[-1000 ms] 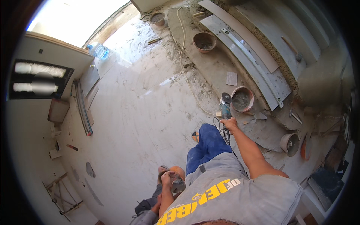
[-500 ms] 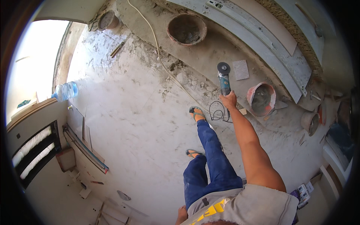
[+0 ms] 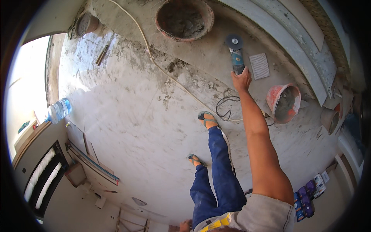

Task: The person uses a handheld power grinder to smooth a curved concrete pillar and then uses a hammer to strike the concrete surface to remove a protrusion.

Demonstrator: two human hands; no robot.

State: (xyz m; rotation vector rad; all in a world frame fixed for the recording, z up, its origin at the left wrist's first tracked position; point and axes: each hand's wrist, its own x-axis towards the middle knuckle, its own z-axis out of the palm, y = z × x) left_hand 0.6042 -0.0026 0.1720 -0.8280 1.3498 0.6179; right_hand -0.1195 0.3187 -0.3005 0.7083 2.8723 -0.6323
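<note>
My right hand (image 3: pixel 242 80) is wrapped round the rear of a blue-green angle grinder (image 3: pixel 237 58), my arm stretched out ahead. The grinder's dark round disc (image 3: pixel 234 41) points away from me. A black power cord (image 3: pixel 223 101) hangs in loops close to my forearm. Right of the grinder lies a ribbed, light-coloured tile (image 3: pixel 259 66). Nearer me stands a red-rimmed bucket (image 3: pixel 275 96) with grey mortar in it. Only part of my left hand (image 3: pixel 186 225) shows at the lower edge, beside my waist; its fingers cannot be made out.
A big round mortar tub (image 3: pixel 184 38) stands at the far middle. A pale cable (image 3: pixel 145 44) crosses the floor toward my sandalled feet. Long slabs (image 3: pixel 293 42) lie at the far right. A small bucket (image 3: pixel 85 24), a water bottle (image 3: pixel 59 110) and a tool (image 3: pixel 102 55) are at left.
My right hand has carried the grinder a little farther forward. My feet have shifted, and the view has moved, bringing the tub and buckets to different places in it.
</note>
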